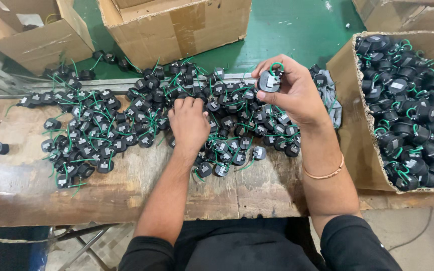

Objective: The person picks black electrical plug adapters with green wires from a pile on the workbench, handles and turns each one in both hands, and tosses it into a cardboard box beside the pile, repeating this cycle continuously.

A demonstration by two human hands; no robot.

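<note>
Right fingers (264, 94) pinch one round black part (268, 82) by its rim. Left hand (189, 123), curled, rests in the pile (126, 120). Part looks light, rigid; green wire loop floppy.

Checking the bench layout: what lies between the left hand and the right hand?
In the head view, more small black parts with green wire loops lie heaped on the wooden bench between left hand and right hand.

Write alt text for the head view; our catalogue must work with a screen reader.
A person's right hand lifts one small black part with a green wire loop, while the left hand rests in a pile of the same parts on a worn wooden bench.
</note>
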